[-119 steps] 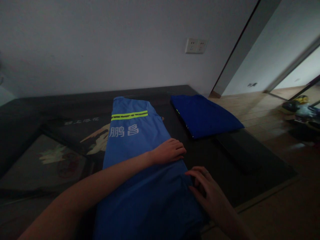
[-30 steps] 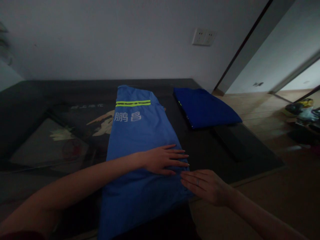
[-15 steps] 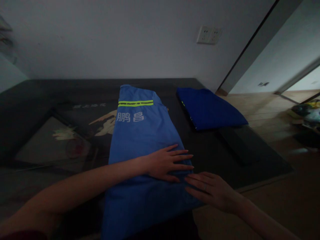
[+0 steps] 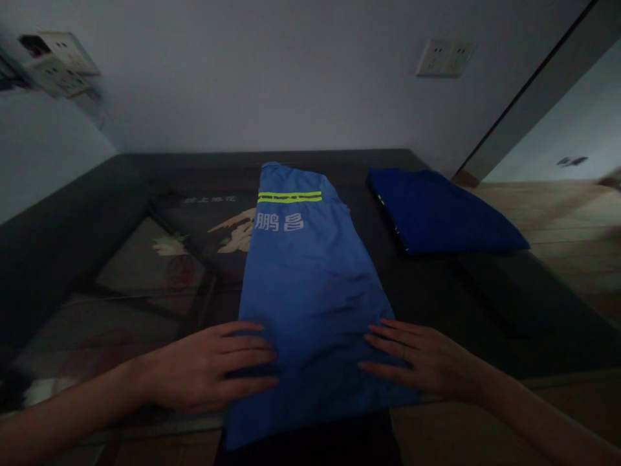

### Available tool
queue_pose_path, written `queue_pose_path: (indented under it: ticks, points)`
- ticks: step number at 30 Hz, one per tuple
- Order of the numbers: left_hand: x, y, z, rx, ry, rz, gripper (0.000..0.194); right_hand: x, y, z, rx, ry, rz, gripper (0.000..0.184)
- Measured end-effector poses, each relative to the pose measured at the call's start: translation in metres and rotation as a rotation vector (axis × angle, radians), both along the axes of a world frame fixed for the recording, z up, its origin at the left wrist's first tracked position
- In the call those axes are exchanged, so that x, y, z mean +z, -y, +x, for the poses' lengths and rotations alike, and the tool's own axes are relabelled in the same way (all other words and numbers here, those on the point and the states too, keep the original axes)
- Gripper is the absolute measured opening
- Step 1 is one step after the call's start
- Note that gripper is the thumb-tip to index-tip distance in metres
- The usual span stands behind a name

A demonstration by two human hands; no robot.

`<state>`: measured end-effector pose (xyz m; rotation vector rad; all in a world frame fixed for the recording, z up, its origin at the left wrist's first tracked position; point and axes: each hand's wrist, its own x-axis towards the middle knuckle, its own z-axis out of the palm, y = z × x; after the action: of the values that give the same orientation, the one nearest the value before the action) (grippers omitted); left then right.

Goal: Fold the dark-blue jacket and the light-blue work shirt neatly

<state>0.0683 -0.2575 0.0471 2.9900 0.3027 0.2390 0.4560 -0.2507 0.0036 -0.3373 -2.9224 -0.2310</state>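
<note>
A long blue garment [image 4: 310, 278] with a yellow-green reflective stripe and white characters lies lengthwise on a dark mat [image 4: 97, 259]. My left hand [image 4: 213, 366] rests flat on its near left edge, fingers spread and pointing right. My right hand [image 4: 417, 359] lies flat on the near right edge, fingers spread and pointing left, a ring on one finger. Neither hand holds anything.
A folded darker blue garment [image 4: 436, 210] lies on the mat at the far right. The mat carries a printed picture [image 4: 184, 246] on its left part. A white wall with a socket plate [image 4: 444, 58] stands behind; wooden floor [image 4: 557, 207] runs to the right.
My left hand has moved from the garment's right side across to its near left edge. My right hand has stayed at the right edge. The view has shifted left.
</note>
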Motion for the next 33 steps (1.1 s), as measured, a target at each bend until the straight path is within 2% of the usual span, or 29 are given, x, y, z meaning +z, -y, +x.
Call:
queue_pose_path:
  ticks: [5,10,15,17,19,23,25,28,31,33]
  points:
    - [-0.009,0.024,-0.016,0.049,-0.006,0.119,0.046,-0.006,-0.001,0.003,-0.03,-0.092,-0.093,0.042]
    - [-0.025,0.028,-0.002,0.085,0.091,0.207,0.04,-0.006,-0.005,0.003,-0.052,-0.209,-0.316,0.038]
    - [-0.027,0.021,0.013,0.077,0.201,0.232,0.029,-0.007,-0.008,0.008,-0.101,-0.336,-0.492,0.035]
    - [-0.026,0.019,0.013,0.087,0.237,0.202,0.026,-0.006,-0.008,0.009,-0.135,-0.379,-0.525,0.034]
    - [-0.028,0.018,0.009,0.159,0.291,0.122,0.026,-0.001,-0.009,0.008,-0.198,-0.409,-0.557,0.032]
    - [-0.033,0.015,-0.005,0.542,0.434,-0.065,0.027,0.021,-0.016,0.001,-0.362,-0.445,-0.709,0.024]
    - [-0.033,0.012,-0.009,0.643,0.452,-0.101,0.029,0.03,-0.02,-0.002,-0.441,-0.465,-0.807,0.027]
    - [-0.024,0.007,-0.009,0.6,0.399,-0.156,0.029,0.034,-0.026,-0.005,-0.536,-0.479,-0.9,0.028]
    - [-0.014,0.004,-0.003,0.573,0.387,-0.216,0.028,0.03,-0.027,-0.006,-0.558,-0.478,-0.917,0.024]
    - [-0.011,0.004,0.0,0.566,0.395,-0.229,0.028,0.027,-0.026,-0.004,-0.515,-0.486,-0.858,0.043]
